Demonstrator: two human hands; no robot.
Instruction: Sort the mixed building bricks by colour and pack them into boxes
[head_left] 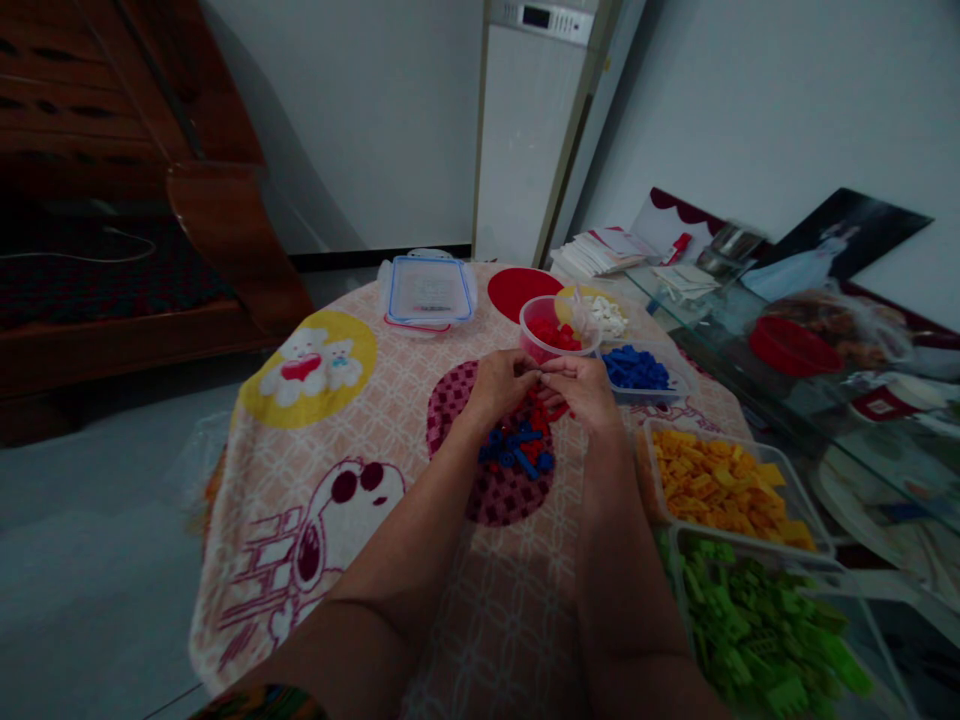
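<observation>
My left hand and my right hand meet fingertip to fingertip over the far part of the table. Both are closed in a pinch, and whatever sits between the fingertips is too small and dark to name. Just under them lies a loose pile of blue plastic pieces and red plastic pieces, partly covered by my hands. Right behind my fingers stands a round clear tub with red pieces in it.
Right of my hands are clear boxes of blue pieces, yellow pieces and green pieces. White pieces lie behind. A lidded container is at the back. A patterned cloth covers the table; a glass shelf adjoins it.
</observation>
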